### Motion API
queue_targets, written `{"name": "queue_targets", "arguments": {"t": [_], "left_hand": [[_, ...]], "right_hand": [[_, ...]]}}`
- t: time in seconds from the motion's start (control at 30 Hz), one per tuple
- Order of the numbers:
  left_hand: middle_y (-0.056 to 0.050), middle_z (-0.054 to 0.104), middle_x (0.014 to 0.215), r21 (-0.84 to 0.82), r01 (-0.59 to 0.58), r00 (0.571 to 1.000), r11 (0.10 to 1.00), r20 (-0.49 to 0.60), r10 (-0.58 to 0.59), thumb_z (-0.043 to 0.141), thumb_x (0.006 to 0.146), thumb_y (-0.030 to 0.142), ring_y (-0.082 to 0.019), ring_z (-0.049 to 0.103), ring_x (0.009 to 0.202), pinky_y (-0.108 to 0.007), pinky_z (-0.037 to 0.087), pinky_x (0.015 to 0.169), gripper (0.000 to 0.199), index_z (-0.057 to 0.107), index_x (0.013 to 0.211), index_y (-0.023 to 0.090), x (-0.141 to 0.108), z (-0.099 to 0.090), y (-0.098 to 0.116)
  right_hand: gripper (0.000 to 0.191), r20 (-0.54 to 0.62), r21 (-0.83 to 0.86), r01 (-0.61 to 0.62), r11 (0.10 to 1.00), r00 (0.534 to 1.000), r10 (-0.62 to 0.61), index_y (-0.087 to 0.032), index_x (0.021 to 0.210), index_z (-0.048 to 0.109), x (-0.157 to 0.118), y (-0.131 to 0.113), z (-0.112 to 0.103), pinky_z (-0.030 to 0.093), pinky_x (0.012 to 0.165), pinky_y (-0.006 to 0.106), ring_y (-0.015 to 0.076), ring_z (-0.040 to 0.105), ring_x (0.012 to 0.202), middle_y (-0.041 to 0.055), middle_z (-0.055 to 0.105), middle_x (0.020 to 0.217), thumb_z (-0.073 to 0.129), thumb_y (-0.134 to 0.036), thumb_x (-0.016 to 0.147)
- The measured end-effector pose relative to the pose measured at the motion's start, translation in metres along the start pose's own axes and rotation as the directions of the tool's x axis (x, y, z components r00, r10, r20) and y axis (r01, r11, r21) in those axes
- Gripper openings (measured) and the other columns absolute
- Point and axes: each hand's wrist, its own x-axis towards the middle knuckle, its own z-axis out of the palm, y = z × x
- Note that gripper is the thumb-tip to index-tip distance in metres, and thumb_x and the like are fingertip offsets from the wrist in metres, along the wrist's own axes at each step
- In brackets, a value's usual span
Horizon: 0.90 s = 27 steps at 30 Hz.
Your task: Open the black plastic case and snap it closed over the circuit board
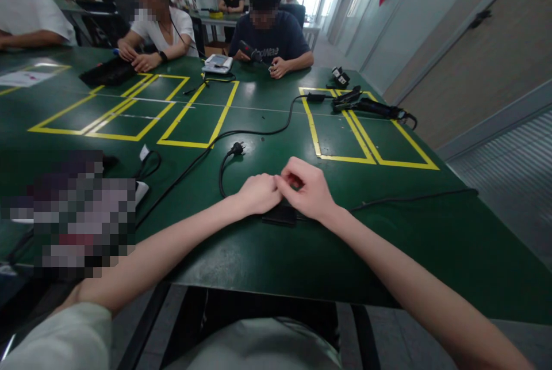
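My left hand (260, 194) is closed in a loose fist, resting low over the green table. My right hand (307, 187) has its thumb and forefinger curled together against the left hand's fingertips. Whatever sits between the fingers is hidden. Directly beneath both hands lies a flat black box (279, 217) that looks like a power adapter. A short cord with a black two-pin plug (237, 149) curves out from behind my left hand. From near my right wrist a black cable (409, 197) runs to the table's right edge.
A long black cord (259, 131) crosses the green table (241, 260), which bears yellow tape rectangles (345, 160). A black hand-held device (371, 106) lies at the far right, a blurred-out object (86, 214) at near left. Across the table, co-workers sit; a white device (217, 64) stands between two of them.
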Motion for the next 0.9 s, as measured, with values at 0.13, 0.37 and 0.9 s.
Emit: {"name": "queue_targets", "arguments": {"t": [0.13, 0.37, 0.9], "left_hand": [[-0.006, 0.071, 0.083, 0.056, -0.028, 0.990, 0.998, 0.140, 0.020, 0.038, 0.108, 0.056, -0.026, 0.068, 0.083, -0.033, 0.048, 0.073, 0.055, 0.069, 0.081, 0.019, -0.018, -0.031, -0.015], [-0.003, 0.066, 0.085, 0.030, -0.332, 0.943, 0.943, 0.046, 0.330, 0.070, 0.084, 0.072, -0.020, 0.061, 0.077, -0.029, 0.044, 0.069, 0.056, 0.069, 0.098, 0.018, -0.049, -0.034, -0.034], [-0.007, 0.071, 0.089, -0.004, -0.302, 0.755, 0.953, -0.611, 0.236, 0.049, 0.104, 0.026, -0.019, 0.066, 0.084, -0.032, 0.053, 0.079, 0.028, 0.069, 0.086, 0.018, -0.059, -0.043, -0.047]], "right_hand": [[0.021, 0.212, 0.042, 0.088, 0.995, 0.973, -0.095, -0.020, 0.104, 0.065, -0.042, 0.021, -0.023, 0.052, 0.073, 0.032, 0.0200, 0.064, 0.084, 0.0078, 0.069, 0.099, 0.066, -0.038, 0.094], [0.043, 0.431, -0.052, 0.331, 0.942, 0.859, -0.277, -0.021, 0.143, 0.060, -0.062, 0.021, -0.007, 0.056, 0.089, 0.044, 0.0263, 0.064, 0.108, 0.0152, 0.068, 0.127, 0.060, -0.037, 0.103], [0.049, -0.020, 0.344, -0.429, 0.835, 0.886, 0.463, -0.020, 0.132, 0.069, -0.045, 0.054, -0.071, 0.041, 0.044, 0.026, 0.0135, 0.051, 0.048, -0.0015, 0.058, 0.066, 0.059, -0.053, 0.096]]}}
